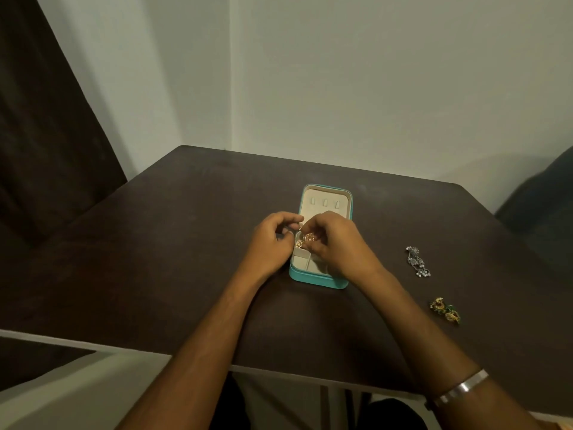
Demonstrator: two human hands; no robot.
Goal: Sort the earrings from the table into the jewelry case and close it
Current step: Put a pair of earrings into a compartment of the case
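A teal jewelry case (319, 282) lies open in the middle of the dark table, its cream lid flat behind the base. Both hands hover over its base. My right hand (338, 243) pinches a gold earring (308, 237) above the compartments. My left hand (274, 240) has its fingertips closed on the same earring's top end. A second gold earring (299, 244) lies in the case just below. On the table to the right lie a silver pair of earrings (418, 262) and a green-and-gold pair (446, 310).
The dark table (186, 259) ends at a near edge by my forearms and meets a pale wall at the back. A dark curtain hangs at the left. A dark chair back shows at the far right. A silver bracelet (462, 387) sits on my right wrist.
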